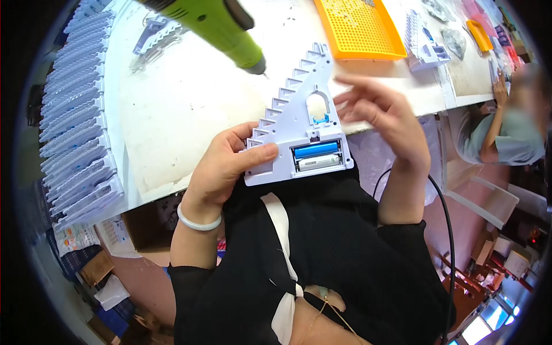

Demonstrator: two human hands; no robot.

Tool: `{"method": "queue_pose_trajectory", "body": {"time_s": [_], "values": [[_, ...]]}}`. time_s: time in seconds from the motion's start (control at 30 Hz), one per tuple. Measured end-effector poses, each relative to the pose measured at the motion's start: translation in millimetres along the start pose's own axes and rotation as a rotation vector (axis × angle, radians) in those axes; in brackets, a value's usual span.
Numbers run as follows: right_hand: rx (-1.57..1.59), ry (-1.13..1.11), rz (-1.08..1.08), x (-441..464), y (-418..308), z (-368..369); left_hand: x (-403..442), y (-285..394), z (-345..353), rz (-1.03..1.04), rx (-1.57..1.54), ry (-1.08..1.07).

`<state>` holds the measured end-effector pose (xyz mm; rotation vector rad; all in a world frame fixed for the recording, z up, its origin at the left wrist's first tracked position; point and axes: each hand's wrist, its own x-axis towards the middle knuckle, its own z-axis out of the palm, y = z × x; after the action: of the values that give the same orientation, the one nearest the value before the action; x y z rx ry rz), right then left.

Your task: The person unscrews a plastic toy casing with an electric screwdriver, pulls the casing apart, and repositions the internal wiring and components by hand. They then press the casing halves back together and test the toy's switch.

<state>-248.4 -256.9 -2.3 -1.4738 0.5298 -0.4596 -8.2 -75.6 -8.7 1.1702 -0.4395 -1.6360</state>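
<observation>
Stepped plastic housing is at the near edge of the table. My left hand grips its left side, thumb on top; my right hand, half open and empty, is beside it.

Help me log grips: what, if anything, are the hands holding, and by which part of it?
The left hand holds the pale stepped plastic housing by its lower left side; I see nothing in the blurred right hand.
</observation>
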Motion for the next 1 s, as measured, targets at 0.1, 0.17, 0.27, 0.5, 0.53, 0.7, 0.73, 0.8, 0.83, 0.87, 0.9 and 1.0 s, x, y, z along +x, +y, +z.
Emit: {"method": "queue_pose_trajectory", "body": {"time_s": [0.1,0.17,0.27,0.5,0.53,0.7,0.73,0.8,0.83,0.87,0.9,1.0], "values": [[-0.296,0.218,-0.299,43.6,-27.2,4.6,-3.5,-1.5,-3.0,-0.029,0.011,0.042],[-0.623,0.425,-0.762,91.7,-49.4,42.4,-9.9,-0.4,-4.3,-0.019,0.062,0.076],[-0.598,0.510,-0.837,150.2,-72.3,107.0,-19.3,7.2,-6.2,-0.018,0.129,0.134],[-0.171,-0.271,-0.500,192.2,-85.1,103.7,-34.6,13.0,-33.5,0.018,0.132,0.280],[-0.064,-0.279,-0.431,183.9,-93.1,94.4,-34.9,11.6,-42.1,0.046,0.149,0.277],[0.010,-0.213,-0.592,165.6,-99.7,58.5,-20.7,21.9,-46.4,0.060,0.150,0.292],[-0.003,-0.233,-0.636,160.5,-105.1,58.9,-16.2,25.7,-46.2,0.059,0.167,0.287],[0.059,-0.377,-0.727,162.5,-115.8,57.3,-7.2,32.4,-43.9,0.060,0.205,0.280],[-0.011,-0.309,-0.752,157.9,-118.1,60.9,-2.2,33.0,-44.5,0.060,0.204,0.275],[-0.082,-0.240,-0.772,152.6,-122.2,67.2,1.8,33.3,-45.6,0.060,0.202,0.270],[-0.152,-0.169,-0.787,147.3,-126.4,73.5,5.1,33.5,-46.1,0.060,0.200,0.266],[-0.100,-0.094,-0.632,140.7,-127.0,80.7,8.7,33.4,-45.4,0.085,0.165,0.269]]}}
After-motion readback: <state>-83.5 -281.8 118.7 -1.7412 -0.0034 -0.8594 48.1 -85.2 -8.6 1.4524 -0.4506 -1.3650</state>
